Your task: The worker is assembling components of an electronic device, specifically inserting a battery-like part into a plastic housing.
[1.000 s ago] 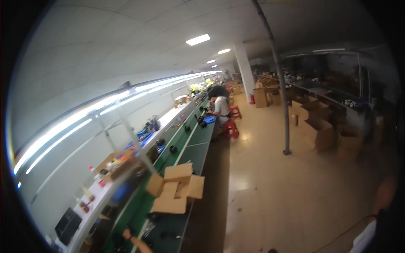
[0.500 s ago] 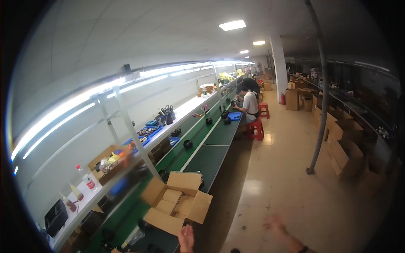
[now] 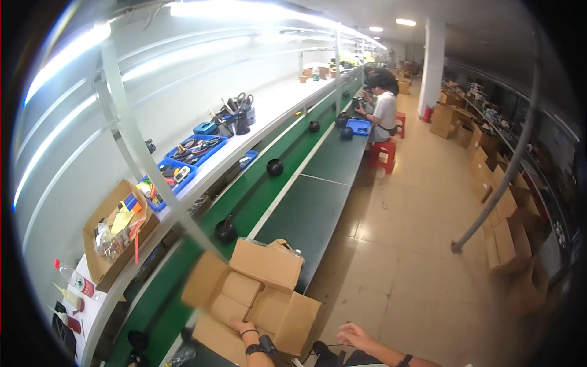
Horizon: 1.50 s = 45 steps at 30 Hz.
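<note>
An open cardboard box [image 3: 267,262] with its flaps folded out sits on the near end of the bench, holding several smaller brown cartons [image 3: 240,287]. My left hand [image 3: 242,325] reaches over the near flap to the box's inside, beside the cartons. Its fingers look stretched out, partly blurred, and I see nothing held in them. A dark watch is on that wrist. To the right of the box, my right hand [image 3: 354,336] is in the air over my lap, fingers apart and holding nothing.
A green conveyor belt [image 3: 249,194] carries several round black items [image 3: 274,167]. Along its left, a white shelf holds blue tool trays [image 3: 194,150], a carton of odds and ends [image 3: 110,260] and bottles [image 3: 75,278]. Farther off, a person [image 3: 384,110] sits on a red stool.
My left hand has moved forward and left, from the box's near corner to over its inside. My right hand has come left, closer to the box. The view has shifted too.
</note>
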Tool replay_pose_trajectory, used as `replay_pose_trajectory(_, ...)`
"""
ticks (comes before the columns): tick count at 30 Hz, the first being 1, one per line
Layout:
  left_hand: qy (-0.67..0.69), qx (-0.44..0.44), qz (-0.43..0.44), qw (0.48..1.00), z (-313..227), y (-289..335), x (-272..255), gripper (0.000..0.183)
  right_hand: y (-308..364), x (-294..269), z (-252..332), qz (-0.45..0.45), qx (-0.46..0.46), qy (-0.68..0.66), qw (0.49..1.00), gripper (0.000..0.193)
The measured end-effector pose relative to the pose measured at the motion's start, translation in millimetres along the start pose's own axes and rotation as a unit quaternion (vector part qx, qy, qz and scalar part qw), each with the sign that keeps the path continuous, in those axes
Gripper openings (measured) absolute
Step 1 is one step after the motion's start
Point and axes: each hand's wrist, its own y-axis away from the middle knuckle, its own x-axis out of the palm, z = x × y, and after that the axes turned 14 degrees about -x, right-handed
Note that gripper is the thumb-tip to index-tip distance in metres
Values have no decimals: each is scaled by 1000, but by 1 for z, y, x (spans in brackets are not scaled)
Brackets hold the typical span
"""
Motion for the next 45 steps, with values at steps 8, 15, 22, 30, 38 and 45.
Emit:
replay_pose_trajectory(8, 130, -164, 157, 965, -29, 57, 23, 69, -154, 31, 65, 171, -148, 286, 931, 35)
replay_pose_trajectory(15, 590, -402, -7, 700, -45, 34, 25, 57, -235, 50, 39, 523, -345, 412, 662, 39)
replay_pose_trajectory(22, 604, -368, -93, 701, -119, 70, -10, 67, -267, 34, 20, 643, -287, 329, 629, 41)
replay_pose_trajectory(30, 606, -180, -53, 773, -171, 235, -92, 58, -279, 84, 69, 509, 179, 68, 839, 51)
replay_pose_trajectory(38, 388, -97, -148, 905, -93, 482, -151, 57, -86, 119, 74, 585, 288, -50, 757, 69)
replay_pose_trajectory(45, 548, -160, -238, 786, 59, 645, -194, 55, 82, 93, 28, 764, 286, 99, 569, 79)
